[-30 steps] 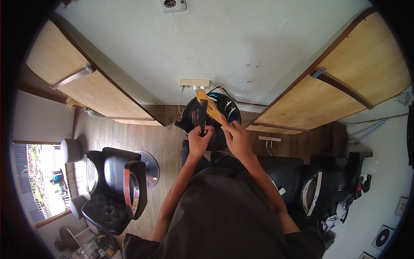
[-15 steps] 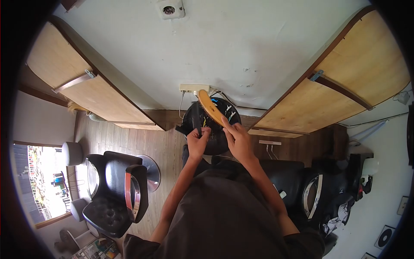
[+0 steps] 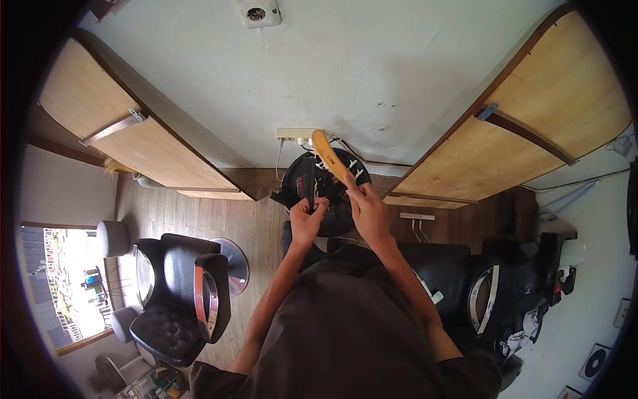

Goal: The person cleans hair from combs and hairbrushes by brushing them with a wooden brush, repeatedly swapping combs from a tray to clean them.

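Note:
Over the round black tray (image 3: 337, 223), my right hand (image 3: 369, 209) is closed on the lower end of a curved, yellow-brown wooden brush (image 3: 330, 158) with dark lettering on its back. The brush slants up to the left, and its bristle side is hidden. My left hand (image 3: 308, 221) pinches a long dark flat strip (image 3: 310, 179) that stands nearly upright; its exact kind is unclear. White hair clips (image 3: 356, 169) and other small items lie in the tray around both hands.
A power strip (image 3: 297, 134) with cords sits on the wall behind the tray. Wooden panels (image 3: 166, 156) flank both sides. A black salon chair (image 3: 176, 286) stands at left, and another black seat (image 3: 438, 266) is at right.
The brush has shifted slightly up and to the right with my right hand. The dark strip in my left hand has moved a little to the right.

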A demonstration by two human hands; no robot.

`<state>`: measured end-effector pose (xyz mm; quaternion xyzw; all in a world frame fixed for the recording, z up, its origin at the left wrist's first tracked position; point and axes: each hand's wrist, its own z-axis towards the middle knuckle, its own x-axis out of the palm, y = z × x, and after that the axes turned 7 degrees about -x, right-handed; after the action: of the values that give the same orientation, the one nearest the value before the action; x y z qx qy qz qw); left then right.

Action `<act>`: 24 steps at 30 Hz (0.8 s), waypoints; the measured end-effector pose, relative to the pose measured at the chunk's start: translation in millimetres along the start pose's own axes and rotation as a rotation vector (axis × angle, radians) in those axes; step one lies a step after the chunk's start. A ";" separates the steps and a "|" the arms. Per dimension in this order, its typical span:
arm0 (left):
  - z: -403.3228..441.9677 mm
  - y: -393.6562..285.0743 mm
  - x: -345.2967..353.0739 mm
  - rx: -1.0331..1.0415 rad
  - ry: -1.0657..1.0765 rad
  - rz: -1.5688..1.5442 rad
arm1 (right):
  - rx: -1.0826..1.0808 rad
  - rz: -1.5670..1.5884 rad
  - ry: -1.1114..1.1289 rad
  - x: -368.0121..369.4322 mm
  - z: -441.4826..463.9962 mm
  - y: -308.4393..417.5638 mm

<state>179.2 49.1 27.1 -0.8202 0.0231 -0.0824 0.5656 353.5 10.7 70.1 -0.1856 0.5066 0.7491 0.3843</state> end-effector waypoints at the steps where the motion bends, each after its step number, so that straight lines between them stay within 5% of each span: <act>1: 1.4 0.8 -1.3 0.004 -0.003 0.007 | -0.030 -0.055 -0.018 0.9 -2.7 -0.9; 12: 0.9 0.7 -1.7 -0.018 -0.024 -0.008 | -0.009 0.146 0.096 -11.4 -17.9 17.2; 24: 2.6 -3.7 0.5 -0.034 -0.028 0.009 | -0.031 -0.191 0.054 -9.0 6.7 -11.0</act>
<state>179.9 52.8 29.7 -0.8307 0.0203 -0.0681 0.5521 368.4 15.3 72.2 -0.2590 0.4853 0.7116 0.4371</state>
